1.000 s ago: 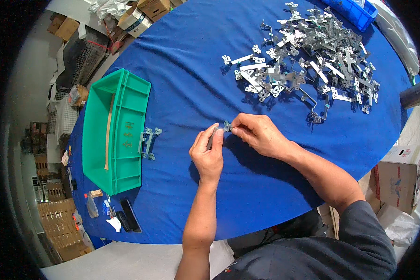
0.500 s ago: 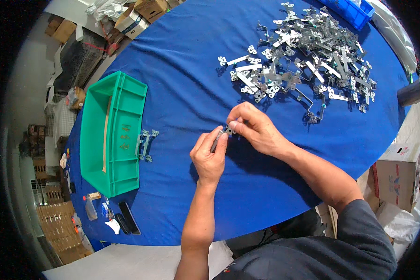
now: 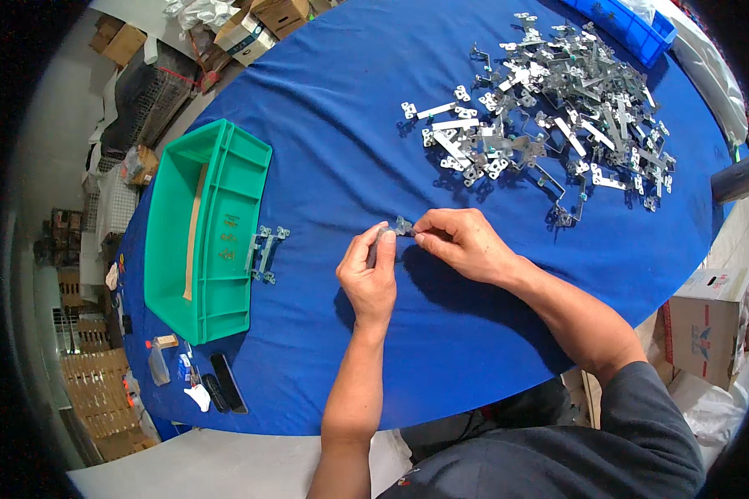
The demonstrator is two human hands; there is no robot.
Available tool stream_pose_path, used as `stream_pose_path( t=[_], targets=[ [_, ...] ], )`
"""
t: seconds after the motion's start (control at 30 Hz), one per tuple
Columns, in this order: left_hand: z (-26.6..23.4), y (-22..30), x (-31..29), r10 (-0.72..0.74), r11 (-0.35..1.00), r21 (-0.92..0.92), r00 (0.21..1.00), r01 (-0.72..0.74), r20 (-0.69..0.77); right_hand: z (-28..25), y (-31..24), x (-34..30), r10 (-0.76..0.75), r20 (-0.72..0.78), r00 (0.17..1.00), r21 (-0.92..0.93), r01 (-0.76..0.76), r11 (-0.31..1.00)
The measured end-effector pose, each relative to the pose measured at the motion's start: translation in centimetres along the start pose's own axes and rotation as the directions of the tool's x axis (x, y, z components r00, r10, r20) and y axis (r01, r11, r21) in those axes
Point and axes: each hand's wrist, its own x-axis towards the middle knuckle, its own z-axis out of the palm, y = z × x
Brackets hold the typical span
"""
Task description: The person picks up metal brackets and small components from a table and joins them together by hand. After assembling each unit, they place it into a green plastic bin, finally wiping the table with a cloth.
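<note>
My left hand pinches a small silvery metal bracket between thumb and fingers, above the blue cloth. One flanged end of the bracket sticks out toward the right; my fingers hide the rest. Close to that end, my right hand has thumb and forefinger pressed together, and whatever lies in this pinch is too small to make out. Several similar brackets lie side by side against the green crate on the left. A large heap of loose brackets spreads over the far right of the table.
A blue bin stands at the far right edge, with a dark cylinder below it. Near the front left lie a phone, a small bottle and other small items. A cardboard box stands off the table's right side.
My right hand has tilted lower and drawn slightly right, away from the bracket's end, which now shows more plainly. The left hand keeps its grip. The whole view has shifted a little.
</note>
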Motion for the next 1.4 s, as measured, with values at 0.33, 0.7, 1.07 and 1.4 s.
stream_pose_path(
  t=[0.33,0.7,1.07,1.4],
  targets=[
    [0.3,0.7,0.2,0.093,0.994,0.061,0.996,-0.092,-0.010,0.3,-0.2,0.0,-0.008,-0.055,0.998,-0.001,0.008,1.000],
    [0.3,1.5,0.2,0.181,0.969,0.156,0.981,-0.190,0.073,0.2,0.5,0.1,-0.165,-0.059,0.985,-0.077,0.160,0.984],
    [0.2,-0.8,0.1,0.020,0.997,-0.066,0.998,-0.024,-0.065,0.4,0.4,-0.2,0.129,-0.036,0.991,0.149,-0.122,0.981],
    [0.3,0.1,0.1,0.011,1.000,-0.006,0.999,-0.011,-0.038,0.3,0.4,0.1,-0.057,-0.037,0.998,-0.028,0.056,0.998]
  ],
)
